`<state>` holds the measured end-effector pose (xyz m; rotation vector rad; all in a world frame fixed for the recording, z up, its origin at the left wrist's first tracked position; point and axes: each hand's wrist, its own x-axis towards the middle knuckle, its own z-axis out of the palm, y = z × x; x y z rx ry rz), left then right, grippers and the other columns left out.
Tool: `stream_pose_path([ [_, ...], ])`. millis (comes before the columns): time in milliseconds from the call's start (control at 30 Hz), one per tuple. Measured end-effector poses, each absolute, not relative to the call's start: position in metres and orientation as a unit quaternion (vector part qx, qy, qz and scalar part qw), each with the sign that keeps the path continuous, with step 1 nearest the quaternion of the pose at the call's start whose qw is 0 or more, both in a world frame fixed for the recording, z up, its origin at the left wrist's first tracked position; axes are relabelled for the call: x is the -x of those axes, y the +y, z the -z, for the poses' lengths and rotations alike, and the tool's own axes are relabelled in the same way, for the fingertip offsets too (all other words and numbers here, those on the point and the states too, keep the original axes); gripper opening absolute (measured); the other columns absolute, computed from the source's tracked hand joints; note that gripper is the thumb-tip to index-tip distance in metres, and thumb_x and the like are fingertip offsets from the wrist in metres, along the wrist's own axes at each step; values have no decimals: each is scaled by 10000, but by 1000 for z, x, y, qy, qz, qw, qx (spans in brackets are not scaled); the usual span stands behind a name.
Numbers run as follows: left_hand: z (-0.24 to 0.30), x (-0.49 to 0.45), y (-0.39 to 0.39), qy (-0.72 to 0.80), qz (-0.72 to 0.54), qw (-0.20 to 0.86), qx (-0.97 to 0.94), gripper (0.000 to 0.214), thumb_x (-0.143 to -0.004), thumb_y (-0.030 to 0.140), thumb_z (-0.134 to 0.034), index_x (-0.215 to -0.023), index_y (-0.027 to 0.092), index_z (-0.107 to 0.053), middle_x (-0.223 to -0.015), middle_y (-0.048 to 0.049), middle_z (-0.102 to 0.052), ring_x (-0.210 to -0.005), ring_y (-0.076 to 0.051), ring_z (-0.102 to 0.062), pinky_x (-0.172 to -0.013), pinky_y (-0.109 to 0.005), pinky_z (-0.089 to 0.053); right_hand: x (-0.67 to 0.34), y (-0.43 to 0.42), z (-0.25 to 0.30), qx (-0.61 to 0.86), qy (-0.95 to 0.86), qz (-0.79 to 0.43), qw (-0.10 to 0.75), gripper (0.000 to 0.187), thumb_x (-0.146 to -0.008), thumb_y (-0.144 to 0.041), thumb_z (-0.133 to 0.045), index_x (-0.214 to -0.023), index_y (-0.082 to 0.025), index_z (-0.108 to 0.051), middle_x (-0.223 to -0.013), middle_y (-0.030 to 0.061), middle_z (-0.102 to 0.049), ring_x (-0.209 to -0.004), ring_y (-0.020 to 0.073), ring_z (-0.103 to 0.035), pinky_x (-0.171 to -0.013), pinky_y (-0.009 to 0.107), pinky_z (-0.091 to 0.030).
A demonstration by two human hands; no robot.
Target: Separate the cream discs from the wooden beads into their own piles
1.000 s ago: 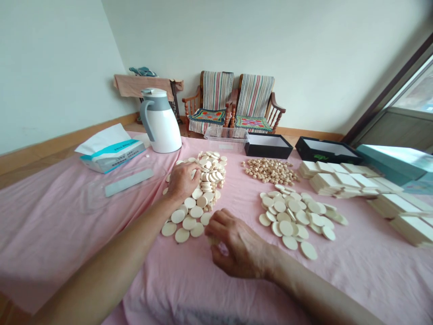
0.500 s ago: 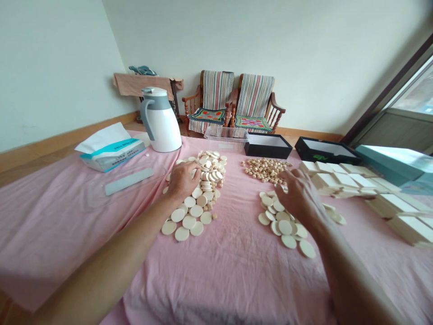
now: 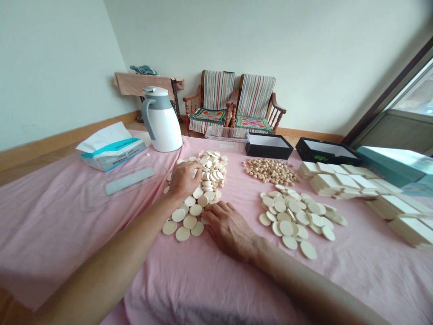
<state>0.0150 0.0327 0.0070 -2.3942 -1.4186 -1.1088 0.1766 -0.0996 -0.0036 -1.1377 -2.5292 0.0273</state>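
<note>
A mixed heap of round pale wooden discs [image 3: 190,221] and small wooden beads lies at centre left on the pink cloth. My left hand [image 3: 184,181] rests on the heap's left side, fingers bent over the discs with thumb and index finger apart. At the heap's near right edge is my right hand [image 3: 230,228], its fingers curled down together and hiding whatever is under them. Further right, a second spread of wooden discs [image 3: 286,227] lies apart from both hands. Behind it sits a pile of small wooden beads [image 3: 270,171].
Stacked square wooden pieces [image 3: 338,180] stand at the right, beside a light blue box [image 3: 399,162]. Black trays [image 3: 269,146] and a clear plastic container [image 3: 226,134] line the back. At left are a white jug [image 3: 165,124] and a tissue pack [image 3: 113,151].
My right hand has moved left and nearer, from above the bead pile to the mixed heap's near right edge, uncovering the right-hand discs. My left hand has barely moved.
</note>
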Motion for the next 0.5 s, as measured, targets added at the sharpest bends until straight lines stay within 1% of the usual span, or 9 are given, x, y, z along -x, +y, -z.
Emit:
stream_pose_path([
  [67, -7, -15, 33, -473, 368, 70, 797, 182, -784, 181, -516, -827, 175, -693, -883, -59, -728, -869, -231, -651, -807, -330, -477, -175, -99, 5, 417, -887, -22, 198, 73, -864, -143, -517, -917, -184, -544, -958, 62, -572, -857, 195, -463, -757, 333, -390],
  [133, -7, -15, 33, -477, 368, 67, 796, 184, -783, 185, -514, -828, 176, -693, -888, -60, -729, -872, -231, -651, -809, -328, -476, -175, -98, 3, 419, -880, -40, 218, 142, -832, -141, -543, -967, -185, -547, -991, 70, -561, -888, 203, -462, -780, 343, -392],
  [233, -8, -15, 32, -480, 367, 65, 794, 193, -786, 194, -507, -834, 176, -693, -902, -65, -728, -873, -234, -650, -805, -333, -478, -182, -98, -7, 412, -869, -65, 266, 260, -794, -120, -538, -1046, -184, -539, -1008, 78, -553, -913, 212, -468, -805, 356, -400],
  [300, -8, -15, 32, -481, 365, 63, 795, 197, -789, 202, -504, -839, 178, -694, -905, -66, -728, -876, -234, -650, -810, -337, -479, -194, -96, -17, 419, -853, -69, 303, 287, -780, -109, -525, -1057, -182, -540, -984, 80, -551, -908, 216, -478, -801, 356, -409],
  [367, -7, -15, 33, -481, 364, 62, 795, 198, -793, 211, -506, -848, 180, -694, -905, -65, -728, -883, -233, -649, -820, -337, -479, -212, -94, -26, 453, -832, -49, 317, 278, -767, -98, -511, -1030, -177, -556, -949, 83, -550, -878, 214, -489, -776, 347, -415],
  [400, -7, -14, 33, -481, 365, 62, 795, 199, -797, 214, -506, -852, 180, -694, -904, -63, -727, -886, -231, -648, -825, -336, -478, -222, -92, -31, 482, -820, -28, 309, 268, -762, -94, -503, -1010, -173, -568, -932, 86, -550, -855, 212, -494, -761, 343, -415],
  [433, -7, -14, 33, -480, 367, 61, 794, 199, -801, 216, -505, -853, 179, -694, -902, -63, -727, -886, -229, -648, -828, -334, -478, -234, -91, -35, 515, -809, -4, 284, 249, -762, -99, -498, -985, -170, -582, -921, 89, -552, -841, 211, -497, -753, 342, -412],
  [500, -7, -14, 33, -478, 370, 59, 794, 200, -805, 216, -503, -849, 176, -694, -895, -62, -727, -879, -228, -648, -825, -334, -479, -259, -90, -43, 599, -771, 53, 209, 210, -765, -137, -505, -947, -162, -605, -929, 104, -559, -846, 222, -506, -755, 352, -401],
])
